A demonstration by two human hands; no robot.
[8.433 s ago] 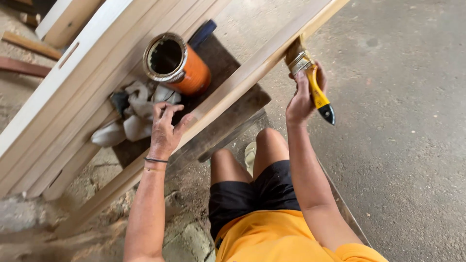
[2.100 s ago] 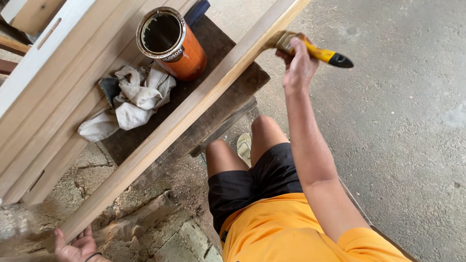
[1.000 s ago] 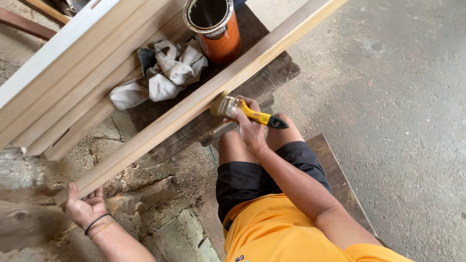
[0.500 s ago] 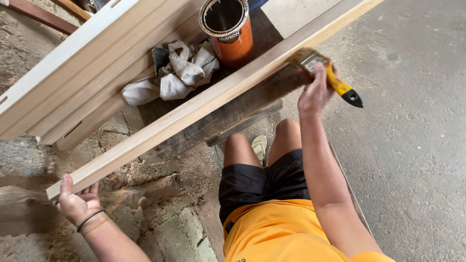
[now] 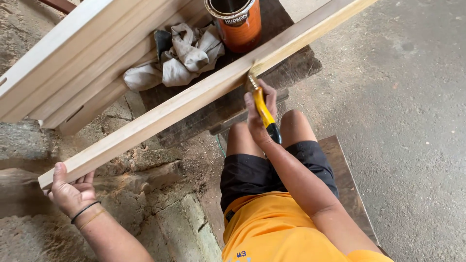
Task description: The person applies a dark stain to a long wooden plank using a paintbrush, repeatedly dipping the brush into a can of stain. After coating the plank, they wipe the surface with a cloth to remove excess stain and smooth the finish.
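Running slantwise across the view from lower left to upper right, the long pale wooden board [image 5: 194,94] lies with its middle over a dark wooden desk [image 5: 291,68]. The right hand [image 5: 259,119] is closed around the yellow handle of a paintbrush [image 5: 262,109], whose bristle end presses against the board's near edge, just below the orange can. The left hand [image 5: 70,191] grips the board's lower left end, fingers curled under it and thumb up along its end; a dark band and a thin lighter one sit on that wrist.

Just beyond the board, on the desk, stands an open orange can [image 5: 235,22] with a dark inside, and beside it to the left lies a crumpled grey-white rag [image 5: 179,56]. Behind these, several more pale wooden boards [image 5: 73,63] are stacked together, slanting the same way.

The person sits on a low dark plank [image 5: 347,179], in black shorts and an orange shirt, knees bare under the board. The ground to the left is rough stone and sawdust [image 5: 160,204]; to the right it is grey concrete [image 5: 407,121].
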